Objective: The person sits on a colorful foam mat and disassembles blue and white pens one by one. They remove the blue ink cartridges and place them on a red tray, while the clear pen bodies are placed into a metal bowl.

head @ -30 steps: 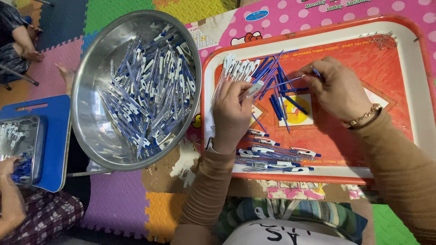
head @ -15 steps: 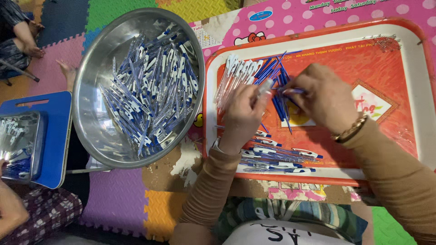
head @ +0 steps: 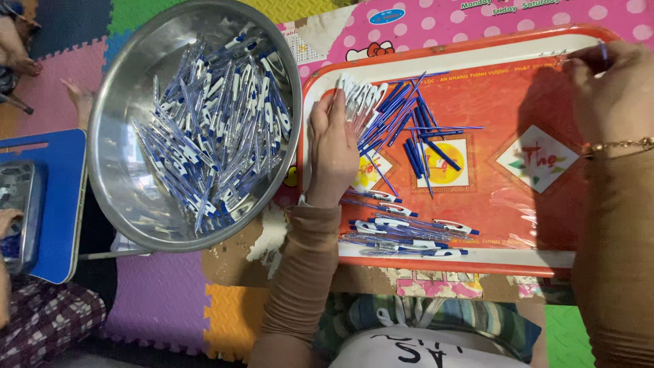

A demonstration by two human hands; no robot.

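Left hand (head: 334, 153) fingers clasp light, slippery clear plastic pen barrels (head: 359, 102); right hand (head: 610, 85) pinches a thin, bendy blue refill (head: 603, 51) mid-length.

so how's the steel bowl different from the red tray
The steel bowl is round, deep and plain silver; the red tray is rectangular, shallow and printed. The bowl is heaped with blue and white pens; the tray holds smaller, sorted groups of pen parts under the left hand. Both sit on foam mats.

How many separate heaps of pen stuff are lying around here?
3. A big heap of pens fills the metal bowl; pen parts lie under the left hand on the red tray; finished pens lie along its near edge. More may be hidden.
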